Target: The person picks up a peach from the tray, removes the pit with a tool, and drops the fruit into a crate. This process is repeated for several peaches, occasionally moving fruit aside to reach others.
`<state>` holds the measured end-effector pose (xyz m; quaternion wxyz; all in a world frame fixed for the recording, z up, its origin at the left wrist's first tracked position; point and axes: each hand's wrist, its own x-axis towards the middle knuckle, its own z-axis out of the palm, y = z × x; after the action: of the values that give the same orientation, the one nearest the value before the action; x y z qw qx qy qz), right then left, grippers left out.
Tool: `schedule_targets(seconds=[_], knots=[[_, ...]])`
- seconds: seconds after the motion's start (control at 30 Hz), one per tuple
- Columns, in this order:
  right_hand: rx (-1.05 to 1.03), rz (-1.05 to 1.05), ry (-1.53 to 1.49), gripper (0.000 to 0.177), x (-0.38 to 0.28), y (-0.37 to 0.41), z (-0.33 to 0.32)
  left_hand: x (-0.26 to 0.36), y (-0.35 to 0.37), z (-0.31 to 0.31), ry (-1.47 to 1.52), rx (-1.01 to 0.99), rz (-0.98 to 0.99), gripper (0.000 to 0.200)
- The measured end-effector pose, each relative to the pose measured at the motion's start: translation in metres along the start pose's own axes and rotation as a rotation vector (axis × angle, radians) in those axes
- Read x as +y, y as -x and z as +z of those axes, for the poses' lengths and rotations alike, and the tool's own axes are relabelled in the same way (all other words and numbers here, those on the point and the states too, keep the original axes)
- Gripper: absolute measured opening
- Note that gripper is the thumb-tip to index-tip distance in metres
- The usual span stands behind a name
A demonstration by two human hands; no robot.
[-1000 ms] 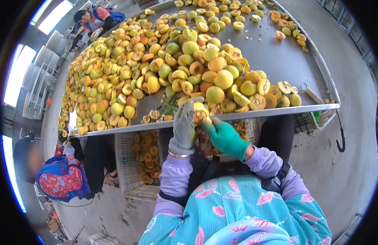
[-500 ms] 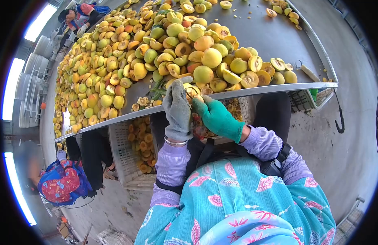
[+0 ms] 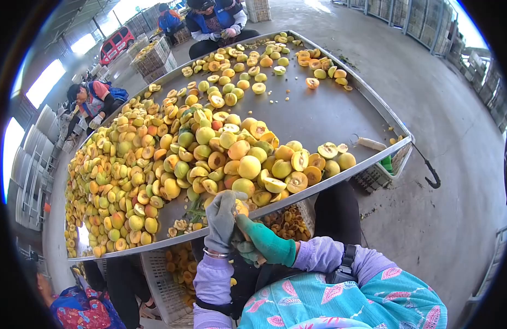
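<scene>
My left hand [image 3: 220, 219], in a grey glove, is closed round a yellow peach piece [image 3: 242, 208] at the table's near edge. My right hand [image 3: 270, 242], in a green glove, presses against it from the right. A pale handle end [image 3: 260, 261] sticks out below the right hand's fingers; the working end of this pitting tool is hidden. Just beyond my hands, halved peaches [image 3: 249, 167] lie heaped on the metal table [image 3: 319, 118]. Green leaves [image 3: 196, 211] and small pale pits [image 3: 182, 226] lie left of my left hand.
Another loop tool [image 3: 370, 143] lies at the table's right corner, above a crate [image 3: 374, 178] and a black hook [image 3: 433, 178]. Crates of peach halves [image 3: 289, 222] stand under the near edge. Co-workers sit at the far side [image 3: 215, 22], left side [image 3: 94, 101] and lower left [image 3: 86, 307].
The view has tipped up, showing more of the far table and another person. The wire loop seen earlier at the peach is now hidden, and the right hand's tool handle shows below.
</scene>
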<state>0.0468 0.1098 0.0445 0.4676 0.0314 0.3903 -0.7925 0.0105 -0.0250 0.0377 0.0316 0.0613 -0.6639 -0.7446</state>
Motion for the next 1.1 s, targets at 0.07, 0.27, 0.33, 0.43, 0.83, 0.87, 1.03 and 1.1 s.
schedule_targets(seconds=[0.07, 0.27, 0.33, 0.43, 0.83, 0.87, 1.03, 1.1], knots=[[-0.011, -0.025, 0.072, 0.058, -0.002, 0.002, 0.002, 0.011, -0.003, -0.003, 0.003, -0.118, -0.1, 0.037], [-0.152, 0.056, -0.258, 0.057, -0.009, -0.001, 0.003, 0.018, -0.005, -0.003, -0.126, -0.191, 0.085, 0.034], [-0.177, 0.085, -0.237, 0.055, -0.008, -0.002, 0.003, 0.016, 0.001, -0.005, -0.354, -0.154, 0.315, 0.035], [0.088, 0.029, 0.255, 0.053, -0.001, -0.001, 0.011, 0.004, -0.006, -0.018, -0.049, -0.185, -0.095, 0.038], [-0.463, 0.211, -0.152, 0.051, 0.002, -0.004, -0.01, 0.002, 0.078, -0.133, 0.557, 0.314, -0.193, 0.045], [-0.275, 0.369, -0.356, 0.05, 0.023, -0.017, -0.036, 0.002, 0.079, -0.152, -0.135, 0.476, -0.234, 0.042], [-0.092, 0.425, -0.174, 0.042, 0.039, -0.014, -0.058, 0.007, 0.002, -0.101, -1.11, 0.449, 0.386, 0.026], [-0.048, 0.298, -0.041, 0.045, 0.024, -0.006, -0.052, -0.008, -0.052, -0.07, -1.419, 0.219, 0.633, 0.033]])
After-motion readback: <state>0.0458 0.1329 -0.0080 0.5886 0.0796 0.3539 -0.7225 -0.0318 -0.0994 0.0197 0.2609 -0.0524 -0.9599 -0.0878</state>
